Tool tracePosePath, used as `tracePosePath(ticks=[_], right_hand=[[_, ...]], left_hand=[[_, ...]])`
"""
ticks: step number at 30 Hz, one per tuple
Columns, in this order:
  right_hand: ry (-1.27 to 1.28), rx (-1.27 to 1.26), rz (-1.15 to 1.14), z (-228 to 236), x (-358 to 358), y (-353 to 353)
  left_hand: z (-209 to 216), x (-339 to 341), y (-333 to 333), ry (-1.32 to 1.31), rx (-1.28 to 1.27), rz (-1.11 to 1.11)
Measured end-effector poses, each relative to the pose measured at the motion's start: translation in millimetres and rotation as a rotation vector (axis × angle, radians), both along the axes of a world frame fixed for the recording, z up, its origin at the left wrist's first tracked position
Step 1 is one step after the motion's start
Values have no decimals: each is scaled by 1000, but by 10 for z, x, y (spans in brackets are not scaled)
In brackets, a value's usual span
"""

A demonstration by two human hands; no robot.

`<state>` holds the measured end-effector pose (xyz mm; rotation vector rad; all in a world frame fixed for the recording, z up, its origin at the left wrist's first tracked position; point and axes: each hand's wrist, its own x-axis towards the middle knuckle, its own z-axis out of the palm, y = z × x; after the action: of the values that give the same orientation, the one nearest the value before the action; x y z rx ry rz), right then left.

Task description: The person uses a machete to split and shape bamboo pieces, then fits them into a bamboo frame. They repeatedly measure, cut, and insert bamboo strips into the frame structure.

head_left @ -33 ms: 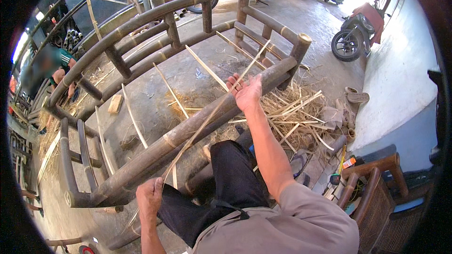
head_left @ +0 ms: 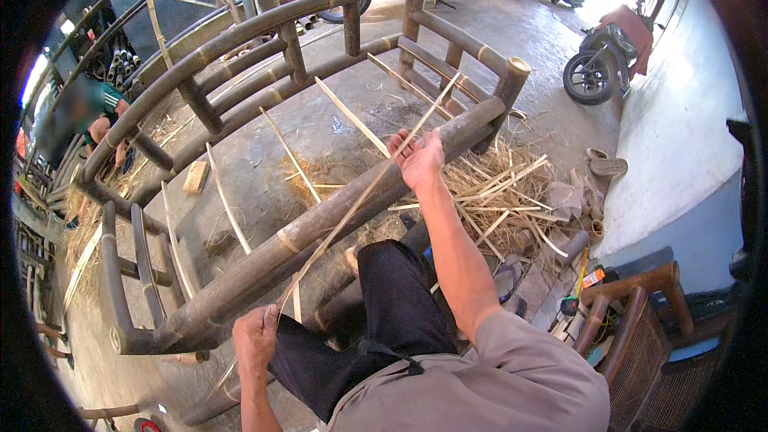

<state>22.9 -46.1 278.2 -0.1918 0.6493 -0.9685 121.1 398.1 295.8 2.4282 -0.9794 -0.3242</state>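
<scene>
A long, thin bamboo strip (head_left: 346, 220) stretches slantwise between my two hands, over a thick dark bamboo rail. My left hand (head_left: 254, 338) is closed in a pinch on its near end, close to my left knee. My right hand (head_left: 418, 162), palm up, has its fingers loosely curled around the strip, whose far end sticks out beyond them. Below lies the dark bamboo seat frame (head_left: 232, 272), with a curved backrest (head_left: 264, 12) on its far side. Several pale slats (head_left: 228, 198) cross the frame, spaced apart.
Shavings and split strips (head_left: 504, 192) heap on the floor to the right. Tools and a woven chair (head_left: 640, 344) stand at lower right. A wood block (head_left: 195, 177) lies inside the frame. Motorbikes (head_left: 600, 64) are parked beyond; another person (head_left: 116, 104) crouches at far left.
The fingers of my right hand have curled in slightly around the strip. My left hand and the frame stay where they were.
</scene>
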Motion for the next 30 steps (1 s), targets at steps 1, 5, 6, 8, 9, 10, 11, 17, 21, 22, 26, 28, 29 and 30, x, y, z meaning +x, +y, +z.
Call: tracePosePath(ticks=[1,5,6,8,9,10,11,17,21,22,26,28,29,30], right_hand=[[45,10,-10,-120,41,-86],[109,-134,10,-572,157,-495],[171,-156,14,-649,188,-608],[284,-174,3,-740,234,-843],[337,-165,-11,-766,248,-953],[374,-153,-26,-780,250,-1058],[412,-183,-53,-793,248,-1146],[464,-183,-40,-822,155,-1518],[468,-153,-59,-836,146,-1649],[463,-125,-51,-840,147,-1672],[459,-87,-20,-894,119,-1755],[417,-87,6,-942,84,-1793],[380,-82,41,-968,65,-1812],[372,-81,43,-996,46,-1830]], left_hand=[[-24,11,-11,18,4,11],[4,22,-171,16,-48,37],[20,16,-240,-2,-113,34],[63,4,-361,-80,-107,38],[80,15,-424,-120,-103,43],[90,35,-486,-128,-134,17],[93,57,-543,-135,-163,-4],[-25,158,-838,-121,-216,-68],[-79,184,-962,-152,-210,-100],[-78,192,-975,-152,-215,-86],[-71,220,-998,-170,-208,-68],[-78,226,-996,-179,-201,-73],[-84,226,-993,-177,-203,-77],[-92,223,-990,-175,-203,-80]])
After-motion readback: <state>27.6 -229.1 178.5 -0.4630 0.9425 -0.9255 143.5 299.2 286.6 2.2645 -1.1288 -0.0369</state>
